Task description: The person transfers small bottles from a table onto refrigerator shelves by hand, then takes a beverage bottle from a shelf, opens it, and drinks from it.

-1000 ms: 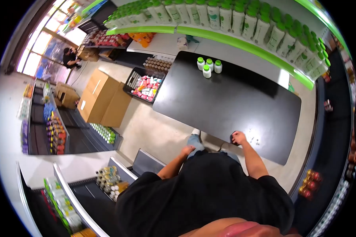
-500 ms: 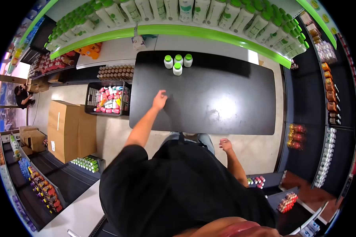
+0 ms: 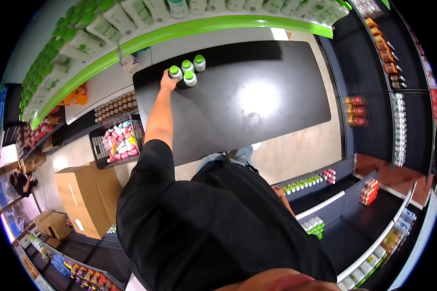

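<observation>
Several white bottles with green caps stand upright in a small group on the black table. My left hand [image 3: 168, 82] is stretched out to the leftmost white bottle [image 3: 176, 74], its fingers and thumb closed about the bottle's near left side. Right beside it stand a front bottle [image 3: 190, 79], a back bottle [image 3: 187, 67] and a right-hand bottle [image 3: 199, 63]. My right hand [image 3: 278, 191] hangs low at my right side, away from the table; its fingers are too small and partly hidden to make out.
The black table [image 3: 218, 116] lies before me under a green-edged shelf [image 3: 218, 23] of white bottles. On the left are a black crate [image 3: 101, 156] of mixed bottles and cardboard boxes [image 3: 80, 199]. Stocked shelves [image 3: 412, 111] line the right. Another person [image 3: 22, 183] is far left.
My left hand has moved forward and left from above the table to the leftmost bottle and closed on it. The view has turned, and my right hand has dropped back beside my body.
</observation>
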The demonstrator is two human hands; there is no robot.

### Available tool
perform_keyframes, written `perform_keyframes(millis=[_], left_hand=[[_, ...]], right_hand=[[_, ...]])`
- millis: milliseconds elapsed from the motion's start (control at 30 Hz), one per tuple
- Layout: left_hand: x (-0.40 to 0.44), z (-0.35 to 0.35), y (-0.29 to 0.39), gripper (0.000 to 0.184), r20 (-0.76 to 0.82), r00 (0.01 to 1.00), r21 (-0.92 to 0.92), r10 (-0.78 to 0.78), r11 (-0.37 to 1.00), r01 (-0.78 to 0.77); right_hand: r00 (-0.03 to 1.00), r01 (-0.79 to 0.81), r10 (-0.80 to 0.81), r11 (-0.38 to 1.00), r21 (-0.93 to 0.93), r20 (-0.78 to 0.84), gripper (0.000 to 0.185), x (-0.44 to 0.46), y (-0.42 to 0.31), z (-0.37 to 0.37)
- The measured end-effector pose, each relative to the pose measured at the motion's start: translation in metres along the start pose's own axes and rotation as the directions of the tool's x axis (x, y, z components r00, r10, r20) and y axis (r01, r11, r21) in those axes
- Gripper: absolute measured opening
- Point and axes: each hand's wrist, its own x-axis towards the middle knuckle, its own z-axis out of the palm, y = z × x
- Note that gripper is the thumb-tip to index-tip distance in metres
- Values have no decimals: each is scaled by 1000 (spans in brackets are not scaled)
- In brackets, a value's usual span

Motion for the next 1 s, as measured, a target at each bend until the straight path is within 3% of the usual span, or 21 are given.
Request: perform_keyframes(millis=[33, 133, 200, 267, 400, 467, 533, 633, 667, 733, 800, 933, 1000], left_hand=[[2, 3, 1, 71, -23, 999, -70, -36, 997, 34], [-5, 9, -7, 74, 96, 992, 31, -81, 996, 79], [-12, 18, -20, 75, 80, 997, -81, -16, 996, 23], [-19, 22, -25, 75, 70, 998, -151, 0, 988, 11], [-29, 23, -25, 75, 108, 989, -159, -102, 980, 118], [-37, 22, -26, 75, 76, 995, -189, -67, 979, 81], [-47, 18, -16, 77, -14, 998, -241, 68, 968, -69], [-58, 12, 6, 71, 84, 992, -312, 92, 948, -62], [-46, 22, -6, 66, 59, 994, -308, 96, 949, -73], [-73, -1, 26, 63, 165, 986, -34, 22, 999, -17], [-91, 12, 19, 61, 181, 982, -81, 50, 996, -36], [-167, 33, 24, 51, 208, 974, -155, 89, 986, -57], [-209, 52, 21, 48, 220, 958, -266, 185, 956, -124]], right_hand=[[998, 0, -6, 995, -99, -60, 22, 0, -1, -2], [995, 72, -70, 997, 19, -66, 25, 18, -5, -4], [999, -4, 11, 989, 150, -45, 26, 31, -23, -2], [996, 64, -65, 998, -26, -55, 21, 26, -60, 5], [980, 196, -197, 974, -115, 0, 20, 35, -109, 16], [973, 233, -230, 958, -170, 38, 19, 42, -127, 17], [974, 228, -223, 956, -183, 48, 18, 42, -145, 20], [972, 229, -216, 955, -188, 88, 16, 61, -150, 15], [971, 232, -216, 953, -193, 103, 16, 76, -145, 15], [972, 222, -196, 942, -252, 127, 15, 90, -145, 17], [976, 203, -162, 912, -356, 143, 14, 98, -159, 32], [887, 454, -324, 742, -493, 329, 22, 99, -205, 84], [736, 676, -527, 551, -489, 425, 29, 83, -235, 119]])
